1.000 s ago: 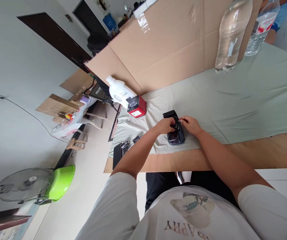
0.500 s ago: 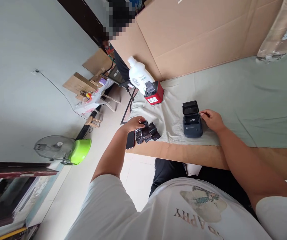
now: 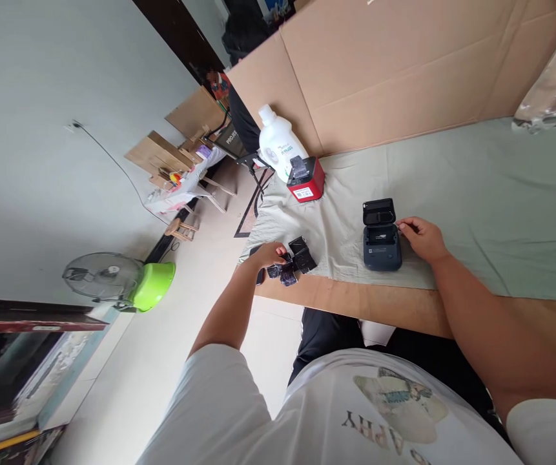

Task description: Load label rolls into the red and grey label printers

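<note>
My left hand (image 3: 268, 255) is closed at the near left of the table, its curled fingers on a cluster of black, shiny, square-looking pieces (image 3: 301, 256). A dark phone-like slab (image 3: 259, 278) lies partly hidden under that hand. To the right stands a small dark blue-grey device (image 3: 382, 253), looking like a portable label printer, with its hinged black lid (image 3: 379, 212) raised and its inside compartment showing. My right hand (image 3: 423, 239) is closed beside the device, thumb and forefinger pinched together at its right edge near the hinge; what they hold is too small to make out.
A red and black box (image 3: 308, 183) with a dark strip on top stands before a white jug (image 3: 278, 139). A cardboard sheet (image 3: 394, 64) rises behind the cloth-covered table (image 3: 456, 194). A wrapped roll (image 3: 551, 93) lies far right. A person is partly visible behind the cardboard.
The whole view has shifted slightly. My left hand has moved over the black pieces, which now lie spread differently. My right hand stays at the device's right edge.
</note>
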`<state>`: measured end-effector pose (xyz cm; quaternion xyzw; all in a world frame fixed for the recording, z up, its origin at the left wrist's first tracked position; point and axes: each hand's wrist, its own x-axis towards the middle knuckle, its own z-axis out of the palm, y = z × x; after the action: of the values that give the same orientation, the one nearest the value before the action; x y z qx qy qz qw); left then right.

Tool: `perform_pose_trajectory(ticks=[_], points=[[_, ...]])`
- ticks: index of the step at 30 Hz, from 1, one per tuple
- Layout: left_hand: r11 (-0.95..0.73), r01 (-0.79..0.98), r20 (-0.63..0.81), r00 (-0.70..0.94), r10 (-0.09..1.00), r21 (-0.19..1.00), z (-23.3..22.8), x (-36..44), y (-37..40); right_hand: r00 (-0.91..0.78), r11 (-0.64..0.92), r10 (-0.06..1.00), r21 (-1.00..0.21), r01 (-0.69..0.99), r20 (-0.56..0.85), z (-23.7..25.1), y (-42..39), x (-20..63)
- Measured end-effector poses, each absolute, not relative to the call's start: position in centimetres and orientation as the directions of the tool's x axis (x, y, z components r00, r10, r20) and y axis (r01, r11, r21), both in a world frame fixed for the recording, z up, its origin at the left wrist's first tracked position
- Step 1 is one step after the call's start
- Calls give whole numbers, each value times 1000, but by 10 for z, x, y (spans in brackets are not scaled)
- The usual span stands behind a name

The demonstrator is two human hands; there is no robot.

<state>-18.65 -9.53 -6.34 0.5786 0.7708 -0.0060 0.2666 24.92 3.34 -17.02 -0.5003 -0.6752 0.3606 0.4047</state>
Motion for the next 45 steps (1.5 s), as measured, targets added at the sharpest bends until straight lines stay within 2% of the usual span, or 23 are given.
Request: perform_pose_trajectory(ticks=[7, 12, 15, 22, 27, 29, 31, 32, 34, 35, 36, 38, 40, 41, 45], points=[[296, 922, -426, -171, 889, 249, -70, -176, -93, -185, 227, 968, -899, 374, 167, -170, 33, 249], [477, 864, -286, -421, 861, 163, -67, -192, -89, -183, 245, 964, -907, 343, 191, -172, 34, 249], [524, 842, -234, -488, 841, 126, -64, -209, -86, -182, 250, 963, -904, 346, 197, -172, 34, 250], [506, 855, -262, -465, 845, 113, -74, -209, -86, -172, 234, 968, -902, 364, 181, -173, 34, 249], [481, 870, -141, -465, 874, 113, -44, -189, -73, -181, 263, 961, -899, 351, 210, -172, 33, 247], [419, 881, -140, -397, 907, 220, -21, -171, -70, -190, 278, 956, -896, 347, 223, -171, 33, 247], [301, 837, -306, -169, 937, 458, 3, -143, -71, -196, 279, 955, -894, 351, 222, -171, 33, 246], [253, 765, -431, 35, 902, 592, 13, -125, -72, -197, 275, 956, -894, 353, 216, -171, 33, 246], [235, 627, -575, 419, 702, 743, 25, -84, -74, -201, 264, 958, -899, 349, 203, -172, 34, 245], [231, 575, -574, 535, 620, 785, 26, -63, -73, -205, 259, 959, -903, 344, 197, -172, 33, 245], [213, 527, -538, 602, 590, 823, 23, -43, -71, -206, 254, 959, -906, 339, 192, -172, 33, 244], [130, 458, -421, 619, 663, 879, 6, -5, -59, -202, 247, 961, -909, 336, 187, -172, 33, 244], [-14, 475, -266, 515, 815, 880, -19, 25, -41, -200, 250, 961, -908, 335, 191, -171, 33, 244], [-77, 538, -212, 454, 865, 839, -32, 37, -31, -200, 254, 960, -909, 332, 195, -171, 33, 244], [-154, 823, -161, 284, 945, 547, -64, 67, -3, -205, 253, 959, -918, 307, 196, -169, 34, 244]])
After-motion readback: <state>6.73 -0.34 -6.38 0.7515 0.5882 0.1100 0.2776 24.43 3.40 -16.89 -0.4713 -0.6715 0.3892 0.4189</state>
